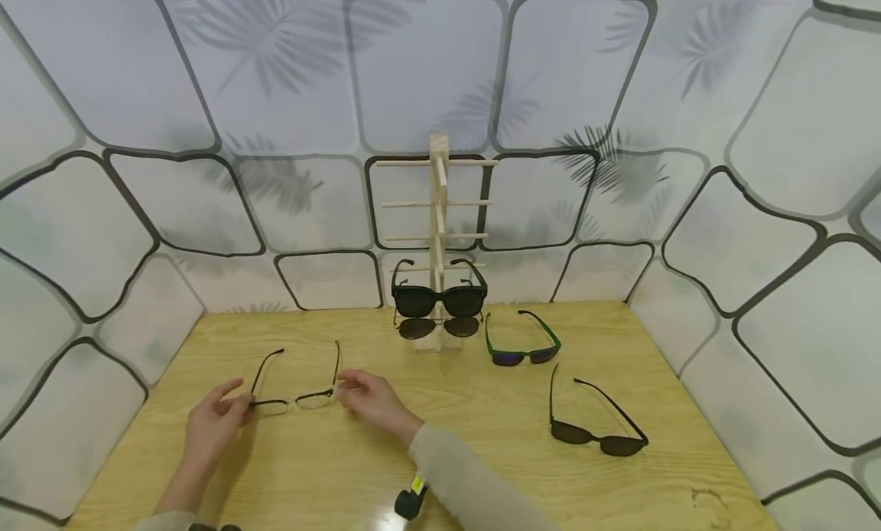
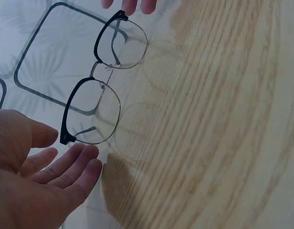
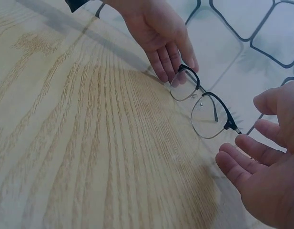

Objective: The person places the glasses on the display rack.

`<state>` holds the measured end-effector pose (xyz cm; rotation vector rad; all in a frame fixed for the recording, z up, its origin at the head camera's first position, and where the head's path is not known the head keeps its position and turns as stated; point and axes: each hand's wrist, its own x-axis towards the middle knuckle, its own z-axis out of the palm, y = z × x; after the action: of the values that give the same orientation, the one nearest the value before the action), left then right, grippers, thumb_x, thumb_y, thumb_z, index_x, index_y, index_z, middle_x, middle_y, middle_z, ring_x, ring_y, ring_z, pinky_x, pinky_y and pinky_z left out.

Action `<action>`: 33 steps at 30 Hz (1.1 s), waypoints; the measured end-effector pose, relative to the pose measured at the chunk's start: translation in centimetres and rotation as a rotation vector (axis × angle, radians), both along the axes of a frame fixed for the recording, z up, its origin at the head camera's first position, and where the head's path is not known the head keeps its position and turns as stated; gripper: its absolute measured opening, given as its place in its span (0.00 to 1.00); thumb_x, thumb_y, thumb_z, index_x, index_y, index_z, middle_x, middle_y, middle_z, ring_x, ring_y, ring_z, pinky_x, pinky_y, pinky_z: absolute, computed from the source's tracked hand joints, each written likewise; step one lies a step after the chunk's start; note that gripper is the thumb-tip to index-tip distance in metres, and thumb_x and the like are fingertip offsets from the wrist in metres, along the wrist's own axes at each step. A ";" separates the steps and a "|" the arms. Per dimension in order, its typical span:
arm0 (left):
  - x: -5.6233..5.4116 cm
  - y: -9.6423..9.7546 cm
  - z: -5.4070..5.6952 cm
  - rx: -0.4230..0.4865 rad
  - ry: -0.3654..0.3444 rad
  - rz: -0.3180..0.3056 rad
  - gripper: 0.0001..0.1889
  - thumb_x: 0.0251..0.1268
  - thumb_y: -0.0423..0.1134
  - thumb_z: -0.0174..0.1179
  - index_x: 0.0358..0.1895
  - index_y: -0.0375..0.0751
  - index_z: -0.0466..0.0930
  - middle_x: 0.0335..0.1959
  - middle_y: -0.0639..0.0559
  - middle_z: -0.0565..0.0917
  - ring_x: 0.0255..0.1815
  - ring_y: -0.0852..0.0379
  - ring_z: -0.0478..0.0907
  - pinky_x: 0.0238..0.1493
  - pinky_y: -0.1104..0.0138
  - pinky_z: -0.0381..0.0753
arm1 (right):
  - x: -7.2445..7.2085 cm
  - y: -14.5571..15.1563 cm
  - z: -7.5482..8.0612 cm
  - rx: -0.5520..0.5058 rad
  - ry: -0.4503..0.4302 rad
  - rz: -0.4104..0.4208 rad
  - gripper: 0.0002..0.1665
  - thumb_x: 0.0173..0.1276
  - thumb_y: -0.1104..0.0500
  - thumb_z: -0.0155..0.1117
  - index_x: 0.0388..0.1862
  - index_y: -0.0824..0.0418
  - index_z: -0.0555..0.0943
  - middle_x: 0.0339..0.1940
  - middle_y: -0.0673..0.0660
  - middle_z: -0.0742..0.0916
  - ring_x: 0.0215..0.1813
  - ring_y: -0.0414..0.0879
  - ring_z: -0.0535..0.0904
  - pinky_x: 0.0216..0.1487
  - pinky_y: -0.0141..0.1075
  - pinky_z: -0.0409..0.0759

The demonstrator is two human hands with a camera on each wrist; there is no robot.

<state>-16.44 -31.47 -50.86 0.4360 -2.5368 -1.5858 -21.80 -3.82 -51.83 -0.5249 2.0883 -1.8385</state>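
Eyeglasses (image 1: 292, 402) with clear lenses and a dark browline upper rim stand on the wooden table, temples unfolded toward the back wall. My left hand (image 1: 219, 424) is at their left front corner, its thumb and fingertips beside the hinge. At the opposite hinge is my right hand (image 1: 375, 399). In the right wrist view, the right hand (image 3: 266, 157) has its thumb well apart from its loosely extended fingers, with the index fingertip right at the frame's corner. The left wrist view shows the left hand (image 2: 42, 176) with relaxed fingers just below the near corner of the eyeglasses (image 2: 65, 112).
A wooden display rack (image 1: 438, 210) at the back bears black sunglasses (image 1: 439, 300) above thin-framed sunglasses (image 1: 417, 329). Green-framed sunglasses (image 1: 525, 357) and dark sunglasses (image 1: 597, 438) lie to the right. A small black object (image 1: 409, 503) with a yellow label is beside the right sleeve. Patterned walls enclose the table.
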 end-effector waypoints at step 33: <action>0.1 0.5 -0.7 0.159 0.048 -0.054 0.24 0.84 0.36 0.54 0.70 0.17 0.71 0.38 0.68 0.91 0.38 0.71 0.89 0.46 0.73 0.88 | 0.2 -1.1 -0.2 0.007 -0.072 0.027 0.23 0.81 0.56 0.62 0.68 0.66 0.82 0.58 0.60 0.90 0.52 0.44 0.88 0.53 0.35 0.87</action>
<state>-16.32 -31.01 -51.56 0.3432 -2.4178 -1.8024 -21.60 -4.90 -52.05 -0.4757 2.0309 -1.8076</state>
